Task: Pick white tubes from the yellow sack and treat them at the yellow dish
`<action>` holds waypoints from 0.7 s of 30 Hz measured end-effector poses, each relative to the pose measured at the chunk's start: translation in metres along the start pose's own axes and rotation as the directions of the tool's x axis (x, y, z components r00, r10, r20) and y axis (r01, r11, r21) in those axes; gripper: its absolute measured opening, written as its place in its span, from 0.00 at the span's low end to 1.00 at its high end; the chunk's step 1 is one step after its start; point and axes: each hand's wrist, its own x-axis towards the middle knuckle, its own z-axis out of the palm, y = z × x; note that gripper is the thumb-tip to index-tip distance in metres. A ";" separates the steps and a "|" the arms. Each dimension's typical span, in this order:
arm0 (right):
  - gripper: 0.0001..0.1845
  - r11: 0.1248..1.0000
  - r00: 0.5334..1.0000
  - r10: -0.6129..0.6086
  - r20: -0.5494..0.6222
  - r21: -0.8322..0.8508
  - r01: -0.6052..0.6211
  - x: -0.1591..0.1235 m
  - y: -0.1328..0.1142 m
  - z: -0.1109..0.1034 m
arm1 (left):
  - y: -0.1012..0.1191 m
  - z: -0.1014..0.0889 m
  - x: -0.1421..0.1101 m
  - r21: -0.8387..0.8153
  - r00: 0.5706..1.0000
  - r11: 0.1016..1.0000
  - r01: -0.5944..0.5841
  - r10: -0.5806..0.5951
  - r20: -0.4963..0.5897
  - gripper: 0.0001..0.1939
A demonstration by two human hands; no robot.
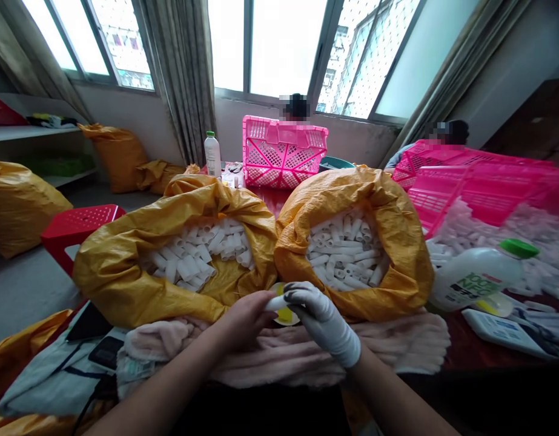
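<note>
Between my two hands is a short white plastic tube (275, 303), lying roughly level. Bare fingers of my left hand (246, 316) close on its left end. My right hand (316, 315), in a white glove with darkened fingertips, pinches the other end. Just behind and below the tube is a round yellow-and-white thing (286, 316), partly covered by the hands. Beyond my left hand, an orange woven sack (120, 254) lies open with many white tubes (188, 260) inside. A second open orange sack (409, 260) holds more white tubes (347, 248) beyond my right hand.
A pinkish towel (397, 342) lies along the near edge. At right are a white bottle with green cap (470, 275), a white device (501, 333) and pink baskets (438, 188). Another pink basket (286, 154) stands behind, with a person beyond. A red stool (91, 218) is at left.
</note>
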 end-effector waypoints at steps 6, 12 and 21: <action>0.19 0.932 0.936 0.353 -0.013 -0.084 -0.352 0.002 -0.003 0.012 | 0.022 0.007 0.001 0.381 0.997 0.924 -0.020 -0.009 0.074 0.14; 0.17 0.965 0.965 0.264 0.009 -0.010 -0.264 -0.015 -0.014 0.013 | 0.040 0.000 -0.004 -0.034 0.943 0.996 0.078 -0.063 0.326 0.18; 0.08 0.836 0.875 0.449 -0.183 -0.261 -0.483 -0.096 -0.038 -0.064 | 0.055 -0.035 0.002 0.242 0.923 0.960 -0.144 0.043 0.381 0.15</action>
